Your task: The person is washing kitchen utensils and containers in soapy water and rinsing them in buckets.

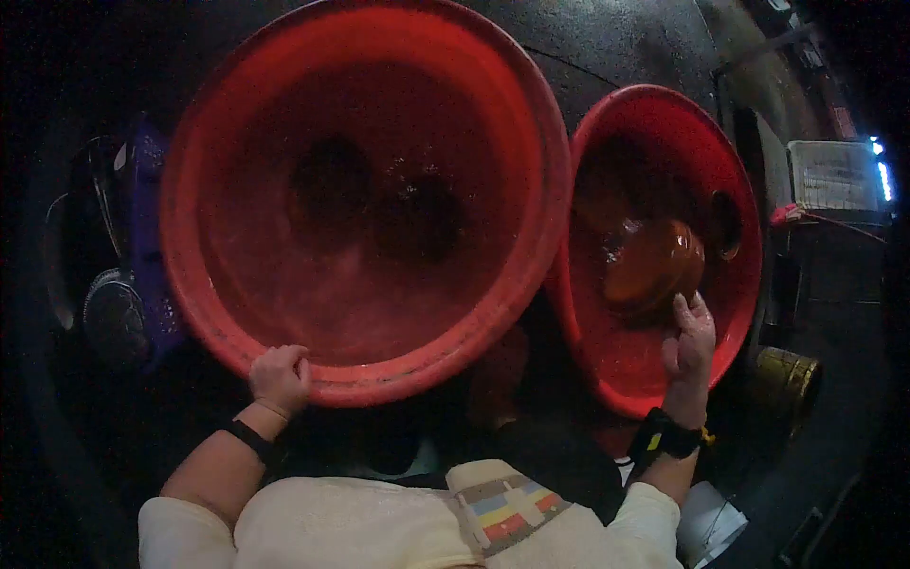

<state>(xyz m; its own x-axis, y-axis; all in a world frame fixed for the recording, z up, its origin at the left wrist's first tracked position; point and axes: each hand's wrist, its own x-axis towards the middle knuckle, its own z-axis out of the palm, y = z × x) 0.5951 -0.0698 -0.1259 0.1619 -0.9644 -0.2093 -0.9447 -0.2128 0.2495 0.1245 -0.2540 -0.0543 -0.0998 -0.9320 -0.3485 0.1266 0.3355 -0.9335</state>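
Note:
My left hand (280, 376) is closed on the near left rim of a large red tub (365, 381), fingers curled at its edge. Liquid lies in this tub, with two dark round shapes in it. To the right stands a smaller, oval red tub (607, 356). My right hand (690, 334) is over its near right side, fingers stretched out and thumb apart. Right at those fingertips is a shiny orange-brown bowl (654, 266), tilted in the tub. Behind the bowl the tub's inside is dark and wet.
At the left stand a purple basket (150, 237) and a round metal strainer-like thing (116, 318). A yellowish can (787, 377) stands at the right, below a pale rectangular crate (834, 175). A white container (709, 522) is near my right elbow. Dark wet floor surrounds the tubs.

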